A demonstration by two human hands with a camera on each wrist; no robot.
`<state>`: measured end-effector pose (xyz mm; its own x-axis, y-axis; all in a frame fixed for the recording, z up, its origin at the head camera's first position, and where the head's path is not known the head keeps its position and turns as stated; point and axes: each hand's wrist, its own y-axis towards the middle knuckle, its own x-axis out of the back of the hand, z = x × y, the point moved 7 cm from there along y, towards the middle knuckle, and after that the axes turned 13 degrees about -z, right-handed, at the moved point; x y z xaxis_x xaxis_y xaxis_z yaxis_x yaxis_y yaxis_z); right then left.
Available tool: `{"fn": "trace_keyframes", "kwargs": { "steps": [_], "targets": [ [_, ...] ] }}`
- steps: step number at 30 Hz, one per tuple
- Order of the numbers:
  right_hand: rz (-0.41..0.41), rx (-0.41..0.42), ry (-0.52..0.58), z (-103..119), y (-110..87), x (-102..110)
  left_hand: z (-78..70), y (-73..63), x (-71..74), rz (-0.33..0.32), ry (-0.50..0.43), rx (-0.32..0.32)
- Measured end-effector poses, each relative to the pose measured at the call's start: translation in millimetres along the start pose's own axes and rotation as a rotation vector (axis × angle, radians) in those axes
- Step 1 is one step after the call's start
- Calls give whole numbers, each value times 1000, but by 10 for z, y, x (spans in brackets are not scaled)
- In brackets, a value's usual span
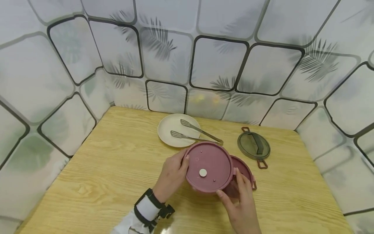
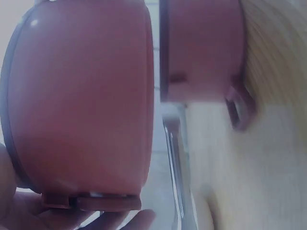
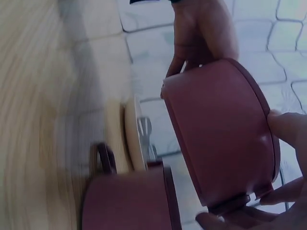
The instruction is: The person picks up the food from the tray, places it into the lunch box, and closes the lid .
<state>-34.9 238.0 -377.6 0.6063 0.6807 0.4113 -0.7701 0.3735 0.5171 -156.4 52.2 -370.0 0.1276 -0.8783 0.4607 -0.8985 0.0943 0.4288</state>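
A round pink food container (image 1: 214, 162) with a lid, a small white button on top and side clips is held up off the table between both hands. My left hand (image 1: 172, 172) grips its left side, thumb over the lid edge. At its right side my right hand (image 1: 242, 201) holds the clip, the thumb at the near rim; in the right wrist view its fingers bend round the clip. Below and right stands a pink pot (image 1: 247, 170) with loop handles, partly hidden by the container. The wrist views show a gap between the container (image 3: 220, 129) and pot (image 3: 129, 201).
Behind the container, metal tongs (image 1: 203, 132) lie across a white plate (image 1: 164, 135). To the right rests a round glass lid (image 1: 248, 146) with a dark handle and reddish loops at its rim. Patterned cloth walls (image 1: 169, 65) enclose the wooden table (image 1: 117, 156) at the back and sides.
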Motion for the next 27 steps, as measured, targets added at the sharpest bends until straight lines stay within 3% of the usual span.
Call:
{"fn": "trace_keyframes", "kwargs": {
  "steps": [15,27],
  "targets": [
    [46,-80,51,-528,155,516,-321,39,-674,196,-129,-85],
    [49,-90,23,-675,229,600,-282,35,-840,229,-163,-45]
  ]
}}
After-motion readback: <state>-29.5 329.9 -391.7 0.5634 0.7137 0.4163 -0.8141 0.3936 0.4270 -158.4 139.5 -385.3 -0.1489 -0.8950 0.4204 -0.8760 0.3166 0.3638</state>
